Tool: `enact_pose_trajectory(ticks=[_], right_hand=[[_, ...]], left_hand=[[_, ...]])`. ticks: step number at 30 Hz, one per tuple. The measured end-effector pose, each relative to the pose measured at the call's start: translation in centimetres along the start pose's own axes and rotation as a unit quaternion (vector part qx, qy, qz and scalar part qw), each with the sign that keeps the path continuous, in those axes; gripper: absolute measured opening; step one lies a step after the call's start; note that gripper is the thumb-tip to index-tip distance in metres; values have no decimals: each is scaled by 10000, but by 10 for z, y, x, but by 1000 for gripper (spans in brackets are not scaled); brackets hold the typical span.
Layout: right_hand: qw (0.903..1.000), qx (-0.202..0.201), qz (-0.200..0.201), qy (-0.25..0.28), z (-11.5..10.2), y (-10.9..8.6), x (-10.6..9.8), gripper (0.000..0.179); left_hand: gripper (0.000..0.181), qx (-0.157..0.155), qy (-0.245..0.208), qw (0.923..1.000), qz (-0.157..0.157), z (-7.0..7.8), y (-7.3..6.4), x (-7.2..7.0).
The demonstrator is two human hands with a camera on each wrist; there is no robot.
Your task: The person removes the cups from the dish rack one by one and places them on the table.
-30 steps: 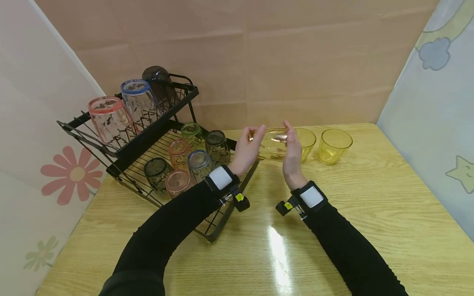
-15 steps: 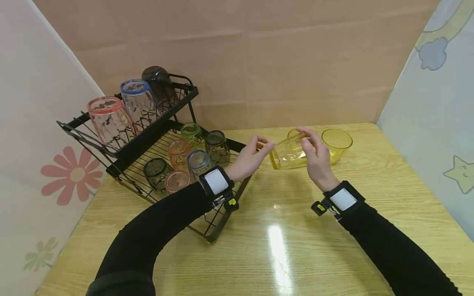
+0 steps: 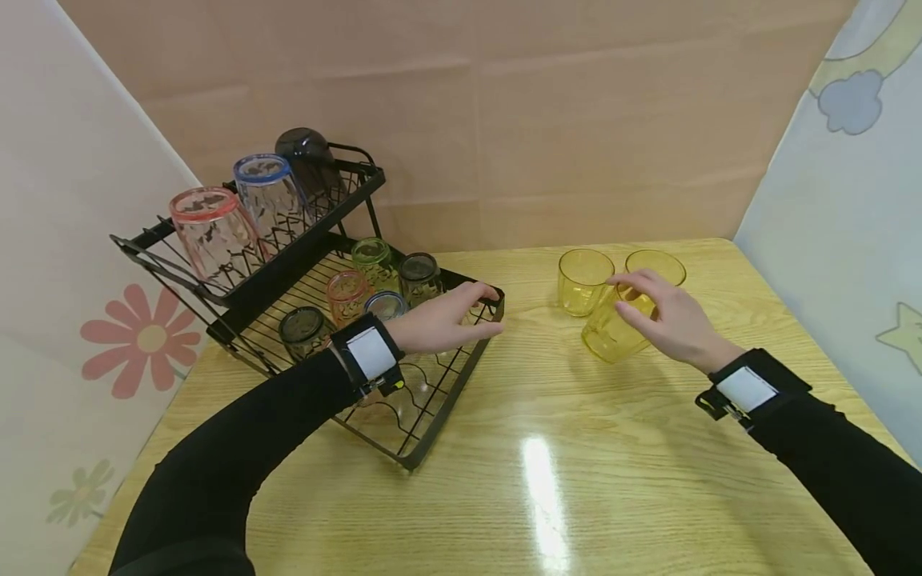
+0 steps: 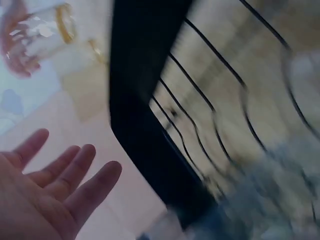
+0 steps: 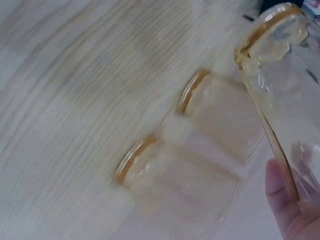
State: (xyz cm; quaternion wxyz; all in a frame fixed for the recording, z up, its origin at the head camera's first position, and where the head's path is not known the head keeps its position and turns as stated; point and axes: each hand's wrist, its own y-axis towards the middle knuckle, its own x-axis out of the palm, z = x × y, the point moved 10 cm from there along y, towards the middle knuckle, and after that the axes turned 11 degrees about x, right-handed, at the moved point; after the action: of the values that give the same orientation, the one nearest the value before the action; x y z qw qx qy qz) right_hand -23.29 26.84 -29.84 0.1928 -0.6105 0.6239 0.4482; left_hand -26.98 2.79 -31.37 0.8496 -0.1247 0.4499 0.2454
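The clear yellow glass (image 3: 610,340) tilts leftward and down from the right hand (image 3: 670,316) gripping its rim end, base toward the front edge of the wood-grained worktop (image 3: 634,472). Two upright, tapered tumblers (image 3: 582,290) stand just behind, near the back edge; the left hand (image 3: 442,322), fingers apart and holding nothing, hovers by the black wire rack (image 3: 454,398).

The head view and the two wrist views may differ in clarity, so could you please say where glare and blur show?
Head view: mostly crisp, with a white glare streak on the pale wooden tabletop; left wrist view: dim, with a bluish transparent shape at lower right, by the black metal wire rack, badly smeared; right wrist view: hazy, the two standing yellow glass tumblers soft.
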Motion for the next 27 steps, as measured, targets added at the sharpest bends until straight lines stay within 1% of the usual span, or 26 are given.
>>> enact_pose_trajectory(ticks=[1, 3, 6, 8, 10, 13, 16, 17, 22, 24, 27], right_hand=[[9999, 66, -79, -126, 4, -1, -1, 35], [9988, 224, -268, -345, 12, -3, -4, 37], [9942, 524, -565, -753, 25, -5, -7, 43], [9891, 672, -794, -1040, 32, -6, -9, 48], [9832, 761, -973, -1343, 39, -6, -12, 53], [9754, 882, -1154, -1655, 51, -5, -19, 56], [9715, 1072, -1167, -1761, 66, -3, -28, 57], [9712, 1144, -1163, -1734, 72, -3, -31, 56], [9680, 1450, -1180, -1676, 96, 1, -43, 59], [9645, 1535, -1235, -1758, 104, 2, -46, 61], [9592, 1691, -1273, -1873, 115, 3, -51, 64]], left_hand=[[64, -12, 267, 9996, -85, -2, -4, -1], [66, 37, 823, 9964, -191, -6, -10, -3], [66, 206, 1569, 9871, -225, -8, -17, -7], [65, 285, 1935, 9805, -198, -10, -21, -9], [65, 333, 2162, 9757, -152, -10, -24, -11], [66, 387, 2374, 9706, -124, -10, -28, -12], [68, 378, 2532, 9666, -138, -10, -31, -13], [68, 341, 2581, 9654, -147, -11, -32, -13], [72, -54, 2673, 9635, -132, -15, -39, -21], [72, -136, 2703, 9626, -86, -16, -43, -24], [73, -168, 2704, 9626, 23, -15, -48, -30]])
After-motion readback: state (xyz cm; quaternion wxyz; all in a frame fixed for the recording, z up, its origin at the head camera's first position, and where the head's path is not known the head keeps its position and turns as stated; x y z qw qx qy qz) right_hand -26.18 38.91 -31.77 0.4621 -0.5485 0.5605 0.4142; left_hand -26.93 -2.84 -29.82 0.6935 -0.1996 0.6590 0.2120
